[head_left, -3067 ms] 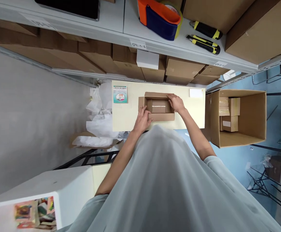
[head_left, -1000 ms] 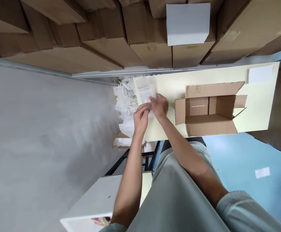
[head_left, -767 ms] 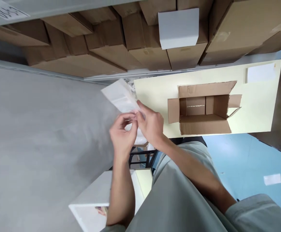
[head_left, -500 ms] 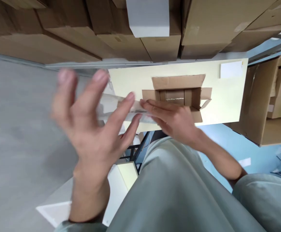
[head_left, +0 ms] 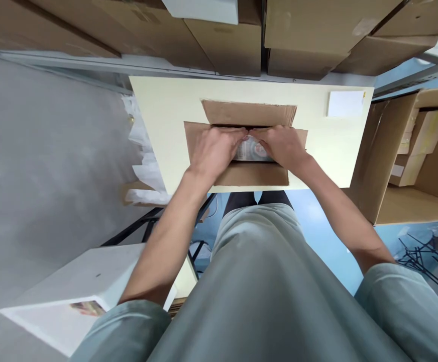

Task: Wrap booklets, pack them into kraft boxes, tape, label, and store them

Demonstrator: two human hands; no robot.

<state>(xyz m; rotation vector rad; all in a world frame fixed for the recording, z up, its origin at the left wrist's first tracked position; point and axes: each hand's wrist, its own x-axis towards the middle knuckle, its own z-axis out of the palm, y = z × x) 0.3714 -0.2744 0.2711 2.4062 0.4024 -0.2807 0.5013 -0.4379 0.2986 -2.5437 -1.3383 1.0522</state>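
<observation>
An open cardboard box (head_left: pixel 252 175) stands on the cream table (head_left: pixel 158 115) with its flaps folded outward. Inside its mouth lies a package in clear plastic (head_left: pixel 249 151), with grey print and a small reddish mark showing through. My left hand (head_left: pixel 216 150) reaches over the left flap, its fingers closed on the package's far edge. From the other side my right hand (head_left: pixel 282 145) grips the same edge, and the fingertips of both hands nearly meet. The package's ends are hidden under my hands.
Large cartons (head_left: pixel 226 48) line the shelf behind the table. A white card (head_left: pixel 345 103) lies at the table's back right. To the right stands a big open carton (head_left: pixel 400 151) holding smaller boxes. White plastic bags (head_left: pixel 147 168) hang at the left edge, and a white box (head_left: pixel 87 281) sits lower left.
The package has gone from beside the box into its opening. My left hand has swung right and down from its raised, spread pose and closed on the package. My view has shifted too.
</observation>
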